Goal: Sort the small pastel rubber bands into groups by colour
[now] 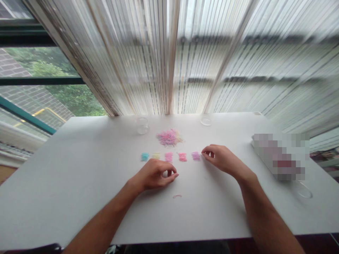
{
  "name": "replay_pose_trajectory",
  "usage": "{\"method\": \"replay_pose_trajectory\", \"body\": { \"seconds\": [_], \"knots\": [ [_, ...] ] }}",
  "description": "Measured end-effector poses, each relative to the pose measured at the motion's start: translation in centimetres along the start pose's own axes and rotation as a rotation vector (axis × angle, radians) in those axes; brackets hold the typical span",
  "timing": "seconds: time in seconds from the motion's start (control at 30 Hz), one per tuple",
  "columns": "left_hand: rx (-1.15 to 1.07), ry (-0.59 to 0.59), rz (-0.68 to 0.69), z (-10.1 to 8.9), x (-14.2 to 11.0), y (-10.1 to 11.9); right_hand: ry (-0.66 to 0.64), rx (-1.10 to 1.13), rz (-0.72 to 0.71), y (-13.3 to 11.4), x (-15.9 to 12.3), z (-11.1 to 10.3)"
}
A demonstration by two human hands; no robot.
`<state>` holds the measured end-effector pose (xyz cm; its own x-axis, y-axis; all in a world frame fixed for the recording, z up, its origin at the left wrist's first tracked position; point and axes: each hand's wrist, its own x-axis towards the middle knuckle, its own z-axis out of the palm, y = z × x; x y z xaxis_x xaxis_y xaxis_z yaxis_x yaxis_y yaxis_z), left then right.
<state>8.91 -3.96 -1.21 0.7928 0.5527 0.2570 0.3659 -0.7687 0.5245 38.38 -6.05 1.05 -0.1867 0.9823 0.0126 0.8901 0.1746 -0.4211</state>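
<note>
Five small groups of thin, pastel rubber bands lie in a row: blue (144, 157), yellow (156, 155), pink (168, 157), coral pink (182, 157) and purple (196, 156). Behind the row is a loose mixed heap of rubber bands (169, 137), mostly pink and purple. My left hand (157, 174) hovers in front of the yellow and pink groups, thumb and index finger pinched together. Beside the purple group, my right hand (221, 157) also makes a pinch, its fingertips at the group's right edge. Anything between either pair of fingertips is too small to make out. A single pale pink band (177, 196) lies nearer me.
On the white table (87, 190) stand a clear round container (143, 127) at the back left and a clear round lid or dish (206, 121) at the back right. A blurred-out case (277, 158) with a strap loop (304, 190) lies on the right. Vertical blinds (148, 56) hang behind.
</note>
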Motion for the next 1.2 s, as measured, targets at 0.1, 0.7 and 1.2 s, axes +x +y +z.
{"method": "replay_pose_trajectory", "body": {
  "seconds": [0.1,0.7,1.2],
  "knots": [
    [-0.006,-0.023,-0.015,-0.1,0.0,0.1,-0.022,-0.010,0.006,0.0,0.0,0.1],
    [-0.259,-0.447,-0.272,-1.7,-0.1,1.3,-0.028,0.034,-0.017,-0.1,0.0,0.2],
    [-0.120,-0.460,-0.240,-1.0,0.2,3.1,-0.228,0.215,-0.120,-3.1,-0.9,-0.3]
  ]
}}
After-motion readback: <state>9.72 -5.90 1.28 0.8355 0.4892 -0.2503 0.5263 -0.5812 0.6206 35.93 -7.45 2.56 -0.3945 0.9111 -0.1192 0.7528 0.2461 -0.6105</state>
